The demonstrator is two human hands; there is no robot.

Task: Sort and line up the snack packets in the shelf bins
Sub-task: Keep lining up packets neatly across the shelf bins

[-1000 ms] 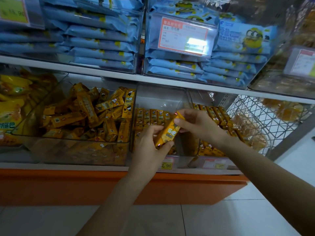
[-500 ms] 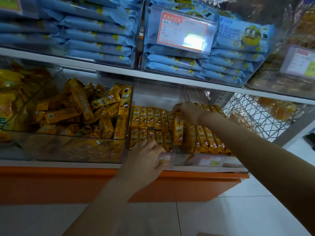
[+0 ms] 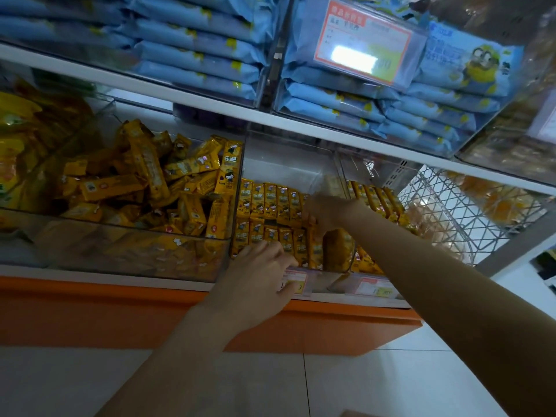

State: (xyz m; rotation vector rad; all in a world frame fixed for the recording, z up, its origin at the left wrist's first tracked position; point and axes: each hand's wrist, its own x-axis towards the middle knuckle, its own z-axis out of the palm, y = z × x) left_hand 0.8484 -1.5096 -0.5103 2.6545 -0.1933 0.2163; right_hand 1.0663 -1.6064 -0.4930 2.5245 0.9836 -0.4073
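I see my left hand point(image 3: 260, 284) at the front of the middle clear bin point(image 3: 288, 164). Its fingers are stretched forward and relaxed and hold nothing. The fingertips reach the front row of the yellow snack packets point(image 3: 264, 200), and the palm covers part of a small price label point(image 3: 296, 282) on the bin front.

My right hand point(image 3: 329, 210) is deeper inside the same bin, at the right end of the rows. Its fingers point down onto the packets there. The hand is blurred, so I cannot tell if it grips a packet or only presses on it.

The packets in this bin stand side by side in two neat rows, one behind the other, and fill the left part of the bin.

In the left bin point(image 3: 126, 251) the loose packets point(image 3: 144, 182) of the same yellow colour lie in a heap, pointing in many directions. One of them leans upright against the wall next to the middle bin. In the right bin point(image 3: 346, 281) more yellow packets point(image 3: 376, 197) stand in a row.

On the shelf above lie stacks of blue packets point(image 3: 195, 55), with a red-framed price card point(image 3: 361, 43) in front of them. A wire basket point(image 3: 445, 212) stands to the right of the bins. Under the bins runs the orange shelf base point(image 3: 90, 314), and below it is the pale tiled floor point(image 3: 361, 386).
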